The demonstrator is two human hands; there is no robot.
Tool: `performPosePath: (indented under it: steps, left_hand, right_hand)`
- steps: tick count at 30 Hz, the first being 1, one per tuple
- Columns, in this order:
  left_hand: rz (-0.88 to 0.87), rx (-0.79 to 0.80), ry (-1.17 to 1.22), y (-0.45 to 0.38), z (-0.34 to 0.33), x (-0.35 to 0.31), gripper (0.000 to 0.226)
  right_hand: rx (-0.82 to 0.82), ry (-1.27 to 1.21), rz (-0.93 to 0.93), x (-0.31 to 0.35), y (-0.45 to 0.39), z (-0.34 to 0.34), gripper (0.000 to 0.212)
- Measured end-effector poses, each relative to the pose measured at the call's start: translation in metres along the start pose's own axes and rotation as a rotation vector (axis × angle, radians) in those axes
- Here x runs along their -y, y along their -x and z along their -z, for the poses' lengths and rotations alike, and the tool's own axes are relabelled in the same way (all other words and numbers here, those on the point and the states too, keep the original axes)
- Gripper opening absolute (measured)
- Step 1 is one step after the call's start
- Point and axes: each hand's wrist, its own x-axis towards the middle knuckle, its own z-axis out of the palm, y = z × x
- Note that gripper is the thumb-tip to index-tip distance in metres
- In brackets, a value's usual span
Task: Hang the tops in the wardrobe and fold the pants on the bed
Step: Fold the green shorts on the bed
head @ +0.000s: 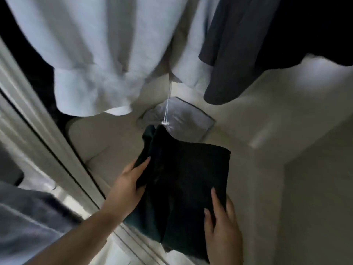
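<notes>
Head view, wardrobe interior. I see the folded dark garment (pixel 183 180) at 6 o'clock, held over the pale wardrobe floor (pixel 257 150). My left hand (pixel 128 180) grips its left edge, fingers curled; my right hand (pixel 221 224) grips its lower right corner. A white top (pixel 91 54) hangs at 11 o'clock, a grey top (pixel 229 54) at 1 o'clock.

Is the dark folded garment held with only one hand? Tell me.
No: the left hand grips the dark folded garment's left edge and the right hand holds its lower right side.
</notes>
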Motion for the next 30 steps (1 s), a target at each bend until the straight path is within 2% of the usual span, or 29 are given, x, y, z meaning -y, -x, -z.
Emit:
performPosePath:
  steps: [3, 6, 8, 11, 13, 17, 19, 21, 24, 26, 30]
  left_hand:
    - [-0.076, -0.062, 0.018, -0.056, -0.029, 0.023, 0.082]
    - [-0.160, -0.163, 0.037, -0.095, -0.052, 0.035, 0.076]
    - [-0.167, -0.226, 0.073, -0.117, -0.055, 0.036, 0.066]
    - [-0.206, -0.346, 0.087, -0.149, -0.052, 0.028, 0.052]
    - [-0.237, -0.430, 0.091, -0.169, -0.044, 0.018, 0.057]
    - [-0.268, -0.428, 0.215, -0.231, -0.029, 0.018, 0.054]
    - [-0.283, -0.445, 0.067, -0.262, -0.024, 0.024, 0.054]
    - [-0.228, -0.396, -0.073, -0.291, -0.025, 0.036, 0.055]
    - [-0.109, -0.139, -0.001, -0.318, -0.036, 0.054, 0.040]
    - [-0.067, 0.003, -0.159, -0.317, -0.045, 0.068, 0.035]
    - [0.038, 0.126, -0.326, -0.324, -0.059, 0.088, 0.019]
  right_hand:
    - [-0.051, -0.099, -0.010, -0.013, -0.047, -0.035, 0.071]
    - [-0.110, -0.169, -0.046, -0.025, -0.080, -0.059, 0.069]
    - [-0.187, -0.158, 0.004, -0.027, -0.102, -0.057, 0.073]
    - [-0.282, -0.124, 0.119, -0.026, -0.138, -0.044, 0.061]
    - [-0.311, -0.124, 0.170, -0.020, -0.160, -0.027, 0.059]
    - [-0.405, -0.141, 0.275, -0.005, -0.218, -0.021, 0.055]
    - [-0.435, -0.197, 0.305, -0.002, -0.247, -0.031, 0.055]
    - [-0.346, -0.265, 0.230, -0.009, -0.274, -0.058, 0.056]
    - [0.014, -0.361, -0.001, -0.021, -0.296, -0.117, 0.068]
    - [0.205, -0.442, -0.110, -0.029, -0.292, -0.151, 0.072]
    - [0.241, -0.565, -0.159, -0.035, -0.283, -0.177, 0.071]
